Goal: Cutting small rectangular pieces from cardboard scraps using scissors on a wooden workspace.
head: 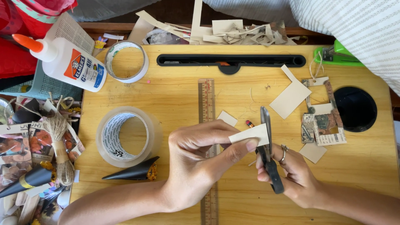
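Note:
My left hand [200,160] pinches a small beige paper piece [250,134] between thumb and fingers over the wooden lap desk [175,91]. My right hand [291,175], a ring on one finger, grips black-handled scissors [266,146]. Their blades point away from me and sit against the right edge of the paper piece. A wooden ruler [207,104] lies lengthwise under my left hand.
A large clear tape roll [127,135], a smaller tape roll [126,61] and a white glue bottle [66,60] sit at left. A black paper cone [133,171], beige offcuts [291,98], printed paper scraps [325,129], a green stapler [337,54] and twine [58,141] lie around.

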